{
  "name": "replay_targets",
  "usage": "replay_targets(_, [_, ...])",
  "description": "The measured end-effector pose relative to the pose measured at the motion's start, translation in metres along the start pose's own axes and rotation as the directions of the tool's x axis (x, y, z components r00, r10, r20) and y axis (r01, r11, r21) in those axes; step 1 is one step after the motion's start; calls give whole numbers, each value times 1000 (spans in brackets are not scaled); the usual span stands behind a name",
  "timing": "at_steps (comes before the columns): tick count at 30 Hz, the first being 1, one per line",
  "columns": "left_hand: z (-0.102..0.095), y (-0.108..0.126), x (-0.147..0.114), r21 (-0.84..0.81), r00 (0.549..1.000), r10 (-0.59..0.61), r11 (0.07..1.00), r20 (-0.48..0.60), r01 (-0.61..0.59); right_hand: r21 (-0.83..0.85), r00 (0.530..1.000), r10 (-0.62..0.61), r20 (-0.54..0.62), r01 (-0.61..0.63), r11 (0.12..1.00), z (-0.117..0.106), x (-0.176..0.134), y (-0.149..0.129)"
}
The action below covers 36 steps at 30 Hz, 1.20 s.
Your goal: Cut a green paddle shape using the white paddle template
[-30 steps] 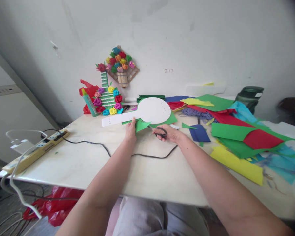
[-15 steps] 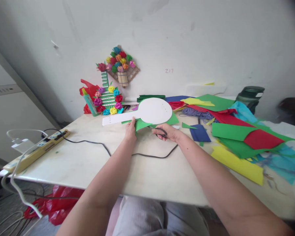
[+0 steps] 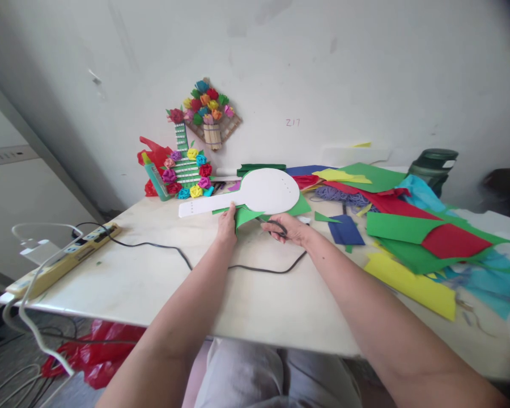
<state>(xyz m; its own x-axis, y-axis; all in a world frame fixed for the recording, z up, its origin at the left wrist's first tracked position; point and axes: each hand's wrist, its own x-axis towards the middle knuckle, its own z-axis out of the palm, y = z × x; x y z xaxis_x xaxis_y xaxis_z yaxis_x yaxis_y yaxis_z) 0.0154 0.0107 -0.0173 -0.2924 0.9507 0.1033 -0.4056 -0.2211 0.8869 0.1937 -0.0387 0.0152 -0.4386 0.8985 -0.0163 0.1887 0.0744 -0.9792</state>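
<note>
My left hand [image 3: 226,225] pinches a white guitar-shaped cutout [image 3: 270,191] together with the green paper [image 3: 247,217] under it, where the straight neck meets the round body. The cutout is held a little above the table, its neck pointing left. My right hand [image 3: 287,228] is closed round the dark handles of a pair of scissors [image 3: 279,229]. Their blades reach left to the edge of the green paper just below the round body; the tips are partly hidden by the paper. Green paper sticks out past the white shape along its lower edge.
Coloured paper sheets [image 3: 410,226] and purple yarn [image 3: 338,195] lie to the right, near a dark green bottle [image 3: 433,169]. A flower-covered guitar craft [image 3: 187,170] and a glue bottle [image 3: 156,178] stand at the back left. A black cable [image 3: 263,271] crosses the table from a power strip [image 3: 63,262].
The white cutout and green paper have shifted very slightly right, along with my left hand. My right hand with the scissors has edged a touch to the left.
</note>
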Motion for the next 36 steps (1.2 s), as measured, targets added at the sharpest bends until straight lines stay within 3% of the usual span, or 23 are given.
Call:
replay_targets(4, [1, 3, -2, -35, 1000, -21, 999, -7, 20, -28, 1000, -20, -22, 19, 999, -1, 2, 1])
replay_targets(13, [1, 7, -2, -109, 990, -69, 991, 123, 82, 10, 998, 21, 51, -21, 1000, 0, 0, 0])
replay_targets(18, [0, 9, 1, -122, 994, -74, 989, 74, 83, -26, 996, 0, 85, 2, 1000, -10, -6, -1])
replay_targets(25, [1, 12, 0, -150, 997, -70, 986, 25, 73, 78, 996, -81, 37, 78, 994, -15, -11, -6])
replay_targets(32, [0, 10, 4, -165, 998, -64, 984, 15, 66, -112, 991, -99, -85, 89, 990, -4, -2, -6])
replay_targets(36, [-4, 12, 7, -203, 998, -55, 978, -26, 49, -485, 964, -200, -177, 91, 870, -13, -1, -1])
